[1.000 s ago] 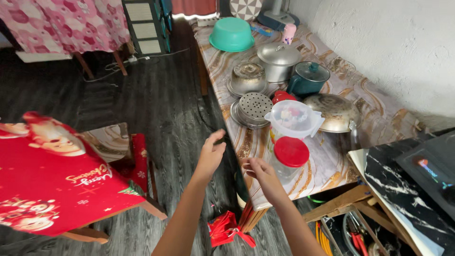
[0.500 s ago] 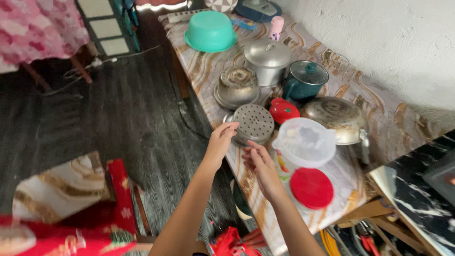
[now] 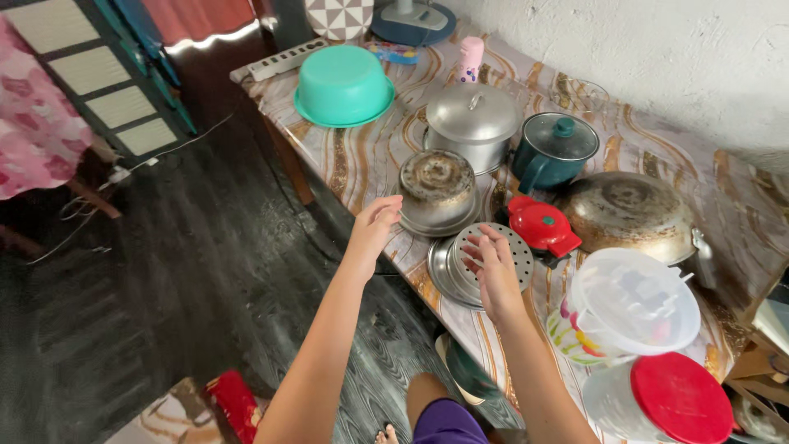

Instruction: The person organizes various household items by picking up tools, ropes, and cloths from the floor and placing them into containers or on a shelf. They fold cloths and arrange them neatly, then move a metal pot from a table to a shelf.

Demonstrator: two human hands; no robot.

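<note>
On the table (image 3: 370, 156), an upturned pot (image 3: 437, 187) sits behind a perforated plate (image 3: 485, 265), with a lidded pan (image 3: 552, 150) right.

Packages — two lidded plastic tubs at lower right of the frame: a clear round tub (image 3: 633, 308) with translucent white lid, stacked on a flower-patterned bowl (image 3: 575, 339); below it, a clear tub with round red lid (image 3: 680, 400). Labels, signs, screens — none discernible.

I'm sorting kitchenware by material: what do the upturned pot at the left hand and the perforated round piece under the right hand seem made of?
The upturned pot looks like bare metal, probably aluminium: dull grey with a brown, scorched base. The perforated disc and the plate under it look like stainless steel: brighter and shinier, with neatly punched holes. The left hand and right hand are open.
</note>
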